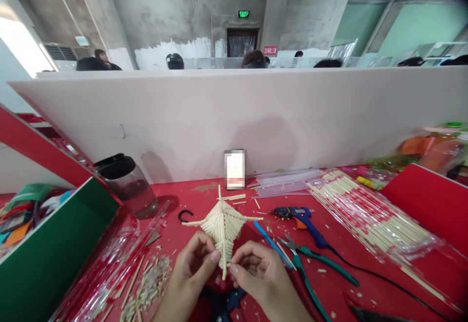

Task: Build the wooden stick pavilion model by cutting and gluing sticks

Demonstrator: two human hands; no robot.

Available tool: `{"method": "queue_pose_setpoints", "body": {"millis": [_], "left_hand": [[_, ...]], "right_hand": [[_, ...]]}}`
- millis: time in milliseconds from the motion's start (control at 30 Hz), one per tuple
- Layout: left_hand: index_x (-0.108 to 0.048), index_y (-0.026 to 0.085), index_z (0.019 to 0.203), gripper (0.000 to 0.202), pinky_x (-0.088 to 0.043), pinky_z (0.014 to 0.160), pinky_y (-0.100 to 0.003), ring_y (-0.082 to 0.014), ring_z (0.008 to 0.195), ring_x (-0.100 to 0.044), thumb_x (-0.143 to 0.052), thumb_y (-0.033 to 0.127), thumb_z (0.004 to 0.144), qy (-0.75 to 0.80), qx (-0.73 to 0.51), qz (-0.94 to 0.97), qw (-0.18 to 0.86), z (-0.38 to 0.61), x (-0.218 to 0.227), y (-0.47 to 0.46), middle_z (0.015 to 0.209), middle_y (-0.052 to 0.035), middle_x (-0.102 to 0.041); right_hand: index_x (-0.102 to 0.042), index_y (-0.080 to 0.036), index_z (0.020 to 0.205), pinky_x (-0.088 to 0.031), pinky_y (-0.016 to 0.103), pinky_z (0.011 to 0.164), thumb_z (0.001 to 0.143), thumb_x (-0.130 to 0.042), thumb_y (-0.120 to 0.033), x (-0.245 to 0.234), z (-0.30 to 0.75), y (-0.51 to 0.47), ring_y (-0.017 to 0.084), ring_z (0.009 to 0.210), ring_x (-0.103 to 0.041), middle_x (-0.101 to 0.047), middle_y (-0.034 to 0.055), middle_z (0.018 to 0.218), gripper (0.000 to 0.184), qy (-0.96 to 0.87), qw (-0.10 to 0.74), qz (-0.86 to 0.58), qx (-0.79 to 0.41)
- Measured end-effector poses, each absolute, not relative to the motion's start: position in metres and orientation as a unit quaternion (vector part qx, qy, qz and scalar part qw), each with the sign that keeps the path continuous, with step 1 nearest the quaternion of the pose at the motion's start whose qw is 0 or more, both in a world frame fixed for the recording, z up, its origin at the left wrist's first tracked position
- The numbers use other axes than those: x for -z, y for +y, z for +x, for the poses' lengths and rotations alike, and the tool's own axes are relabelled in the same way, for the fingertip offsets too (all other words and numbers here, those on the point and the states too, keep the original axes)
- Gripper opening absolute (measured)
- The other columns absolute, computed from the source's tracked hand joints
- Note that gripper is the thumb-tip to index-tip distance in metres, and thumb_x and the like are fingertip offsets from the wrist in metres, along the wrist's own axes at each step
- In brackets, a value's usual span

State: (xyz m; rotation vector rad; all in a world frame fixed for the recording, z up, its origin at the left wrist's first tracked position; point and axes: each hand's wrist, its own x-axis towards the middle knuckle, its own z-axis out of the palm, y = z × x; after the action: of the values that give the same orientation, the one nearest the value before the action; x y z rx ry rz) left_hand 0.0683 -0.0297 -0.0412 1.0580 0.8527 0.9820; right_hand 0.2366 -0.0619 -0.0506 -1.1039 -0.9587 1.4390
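Note:
A flat, kite-shaped model made of glued wooden sticks [223,222] is held above the red table [340,293]. My left hand [193,268] pinches its lower left edge between thumb and fingers. My right hand [258,273] pinches the lower tip of its central stick from the right. Both hands are closed on the model. A blue glue gun [302,217] with a black cord lies to the right, beside green-handled pliers [310,268] and a blue pen [268,240].
Packs of wrapped chopsticks [369,215] lie at right, clear glue sticks [285,178] behind. A phone [234,168] leans on the white partition [234,117]. A black-lidded jar [126,183], a green box [51,249] and stick offcuts [146,288] sit at left. People's heads show beyond the partition.

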Motion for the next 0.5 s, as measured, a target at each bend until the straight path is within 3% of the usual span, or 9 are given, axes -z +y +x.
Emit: {"method": "queue_pose_setpoints", "body": {"millis": [200, 500], "left_hand": [[-0.056, 0.020, 0.083, 0.038, -0.050, 0.056, -0.020, -0.0114, 0.057, -0.060, -0.082, 0.048, 0.084, 0.371, -0.434, 0.466, 0.676, 0.0692, 0.0417, -0.0294, 0.068, 0.0034, -0.064], [-0.057, 0.019, 0.081, 0.039, -0.050, 0.057, -0.021, -0.0113, 0.057, -0.060, -0.083, 0.048, 0.083, 0.374, -0.434, 0.468, 0.673, 0.0696, 0.0385, -0.0303, 0.068, 0.0035, -0.064]], "right_hand": [[-0.069, -0.018, 0.077, -0.049, 0.021, 0.061, 0.074, -0.084, -0.028, 0.0493, 0.2344, -0.0617, 0.012, 0.061, -0.062, -0.068, -0.0008, 0.067, 0.018, -0.399, 0.535, -0.450, -0.594], [-0.069, -0.019, 0.078, -0.052, 0.022, 0.062, 0.075, -0.084, -0.029, 0.0477, 0.2323, -0.0660, 0.014, 0.064, -0.066, -0.069, -0.0001, 0.069, 0.018, -0.407, 0.538, -0.462, -0.575]]}}
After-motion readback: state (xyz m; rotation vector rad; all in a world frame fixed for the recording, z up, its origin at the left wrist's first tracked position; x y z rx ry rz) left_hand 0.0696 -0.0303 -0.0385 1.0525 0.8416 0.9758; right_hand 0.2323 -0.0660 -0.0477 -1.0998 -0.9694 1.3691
